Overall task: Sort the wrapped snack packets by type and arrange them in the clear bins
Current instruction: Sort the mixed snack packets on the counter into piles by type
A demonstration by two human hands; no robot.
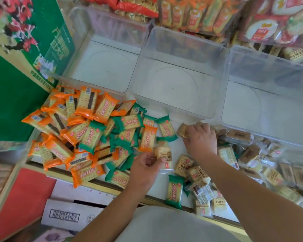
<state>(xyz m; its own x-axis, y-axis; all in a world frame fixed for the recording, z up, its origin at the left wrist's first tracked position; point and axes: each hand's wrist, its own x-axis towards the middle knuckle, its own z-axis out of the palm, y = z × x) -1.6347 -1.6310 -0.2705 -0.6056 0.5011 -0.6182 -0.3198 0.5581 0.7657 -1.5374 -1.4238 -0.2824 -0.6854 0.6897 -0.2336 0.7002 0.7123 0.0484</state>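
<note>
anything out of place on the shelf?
Yes: one green packet lies among the tan packets, apart from the other greens. Those greens are themselves mixed with the orange packets. Nothing looks torn or spilled.

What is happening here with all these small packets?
A person is sorting snack packets on a counter. The left hand pinches a clear-wrapped tan packet; the right hand grips a second tan packet in front of the clear bins, which hold no packets yet. On the left, orange packets and green packets lie mixed in a pile.
</note>
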